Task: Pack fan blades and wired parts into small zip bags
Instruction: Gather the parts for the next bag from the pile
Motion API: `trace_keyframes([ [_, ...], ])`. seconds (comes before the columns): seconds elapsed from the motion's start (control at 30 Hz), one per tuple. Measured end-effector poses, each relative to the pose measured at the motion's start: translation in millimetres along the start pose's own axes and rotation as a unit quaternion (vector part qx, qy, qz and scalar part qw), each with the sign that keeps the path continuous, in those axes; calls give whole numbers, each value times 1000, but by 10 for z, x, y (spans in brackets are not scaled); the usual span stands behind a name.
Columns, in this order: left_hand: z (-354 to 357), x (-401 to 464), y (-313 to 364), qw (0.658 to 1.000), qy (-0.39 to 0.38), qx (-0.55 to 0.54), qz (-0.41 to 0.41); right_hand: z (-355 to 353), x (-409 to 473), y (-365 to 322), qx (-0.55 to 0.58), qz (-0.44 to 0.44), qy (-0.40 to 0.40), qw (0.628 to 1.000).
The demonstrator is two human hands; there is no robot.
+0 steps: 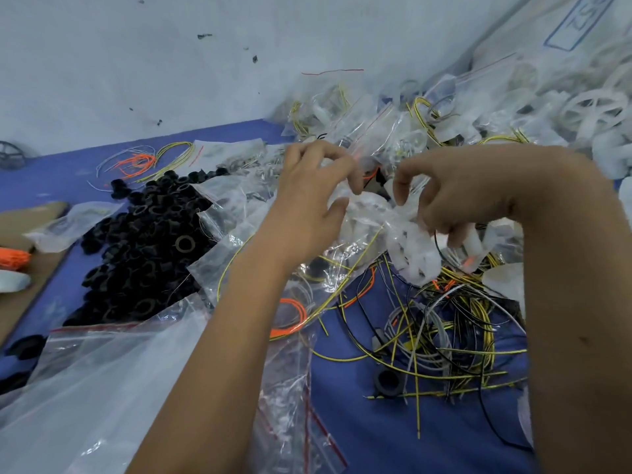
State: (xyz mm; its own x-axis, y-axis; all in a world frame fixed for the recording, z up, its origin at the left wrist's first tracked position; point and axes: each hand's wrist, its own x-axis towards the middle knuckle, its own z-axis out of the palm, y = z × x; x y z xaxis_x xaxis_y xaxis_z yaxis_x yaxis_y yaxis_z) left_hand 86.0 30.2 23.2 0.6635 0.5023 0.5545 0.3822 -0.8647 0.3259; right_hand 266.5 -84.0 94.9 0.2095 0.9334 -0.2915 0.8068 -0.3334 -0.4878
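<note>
Both hands busy on one small zip bag over the blue table [393, 439], mid-stuffing by the look of it.

From my seat, biggest first: the heap of filled bags [393, 131] sits at the back right, the black ring pile [143, 234] on the left, the loose wire tangle [444, 330] near the front. My left hand [307, 206] has its fingers curled, pinching the zip bag [369, 213]; my right hand [455, 196] pinches the other side, where a white fan blade [415, 258] bulges out. I reckon the film is slippery and floppy, so grip at the mouth edge; the blade looks light but thin, so hold it near the hub, and the springy wires want coiling first.
</note>
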Motion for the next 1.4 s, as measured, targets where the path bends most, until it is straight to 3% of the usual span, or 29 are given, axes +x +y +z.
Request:
trace_keyframes([
  [0.27, -43, -14, 30, 997, -46, -41, 39, -84, 4, 35, 18, -60, 69, 996],
  [0.5, -39, 6, 70, 999, -12, -20, 42, -115, -110, -31, 212, -57, 167, 961],
  [0.6, -81, 10, 27, 999, -8, -40, 23, -141, -153, 11, 108, -54, 167, 979],
  [0.67, -107, 13, 12, 998, -6, -68, 0, -151, -156, 26, 102, -39, 202, 973],
  [0.87, -202, 12, 41, 989, -10, -139, -53, -244, -150, 65, 245, 17, 333, 910],
  [1.03, -303, 14, 75, 985, -40, -156, -56, -184, -136, -72, 398, -61, 354, 844],
  [1.1, -329, 10, 102, 983, -33, -172, -47, -153, -96, -150, 455, -93, 316, 828],
  [1.23, -364, 24, 129, 976, -4, -215, -45, 4, 15, -214, 396, -94, 207, 890],
  [1.3, -376, 24, 125, 975, 6, -221, -37, 60, 58, -201, 346, -83, 200, 913],
  [1.4, -376, 16, 113, 975, 6, -219, -43, 58, 74, -184, 309, -87, 231, 919],
])
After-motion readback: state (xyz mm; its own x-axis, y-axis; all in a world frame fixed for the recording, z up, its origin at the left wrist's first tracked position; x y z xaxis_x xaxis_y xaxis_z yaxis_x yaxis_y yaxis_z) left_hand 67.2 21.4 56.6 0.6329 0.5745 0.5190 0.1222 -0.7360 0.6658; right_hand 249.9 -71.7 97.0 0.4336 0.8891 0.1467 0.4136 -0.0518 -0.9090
